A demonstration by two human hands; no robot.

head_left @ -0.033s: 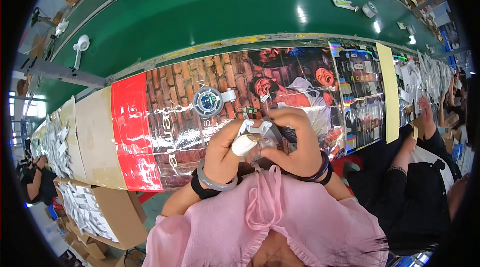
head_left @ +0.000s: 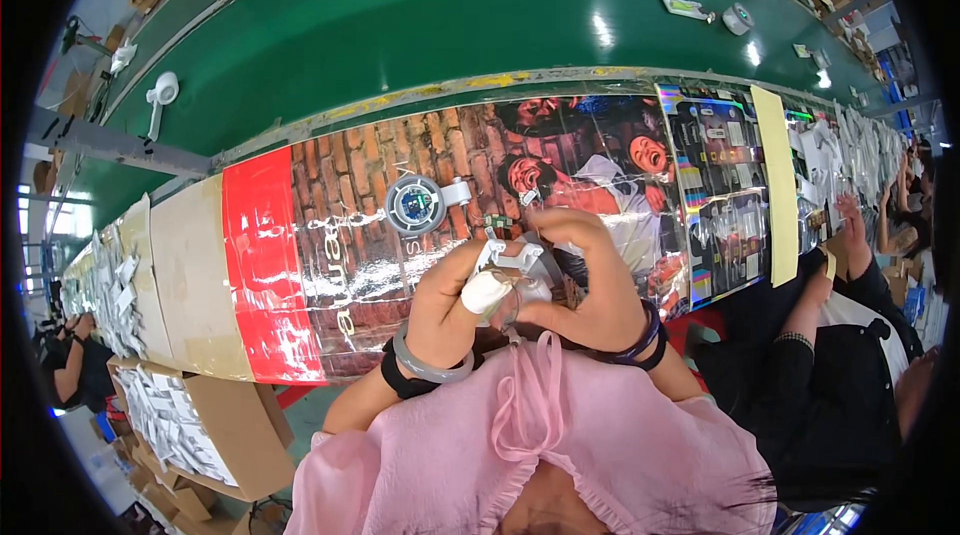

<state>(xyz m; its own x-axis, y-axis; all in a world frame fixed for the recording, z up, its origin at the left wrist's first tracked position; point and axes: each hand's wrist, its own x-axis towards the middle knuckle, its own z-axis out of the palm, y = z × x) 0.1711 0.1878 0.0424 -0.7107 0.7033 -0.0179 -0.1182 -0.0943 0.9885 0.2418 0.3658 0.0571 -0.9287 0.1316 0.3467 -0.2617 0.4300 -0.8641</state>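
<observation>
Two hands meet at centre frame: my left hand, thumb bandaged, and right hand both pinch a small white plastic part, now as before; a round grey disc lies just above on the printed table cover.

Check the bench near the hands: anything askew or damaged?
Nothing looks broken or spilled. The left hand, thumb wrapped in white tape, and the right hand hold a small white part together. A round unit with its circuit board exposed lies just beyond them on the bench.
</observation>
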